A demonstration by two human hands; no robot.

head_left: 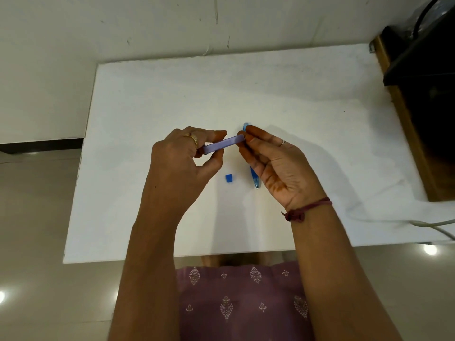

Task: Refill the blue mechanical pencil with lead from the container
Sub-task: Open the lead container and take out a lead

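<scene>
My left hand (182,156) holds a flat lilac lead container (222,143) by its near end, above the white table (147,99). The fingertips of my right hand (275,163) pinch at the container's far end. The same hand also holds the blue mechanical pencil (253,179) along its palm side; the pencil's top pokes out above the fingers and its tip points down toward me. A small blue cap (228,178) lies on the table below the container, between my hands. No lead is visible.
A dark box on a wooden stand (423,99) borders the table's right edge. A white cable (433,223) crosses the near right corner. The wall stands close behind the table's far edge.
</scene>
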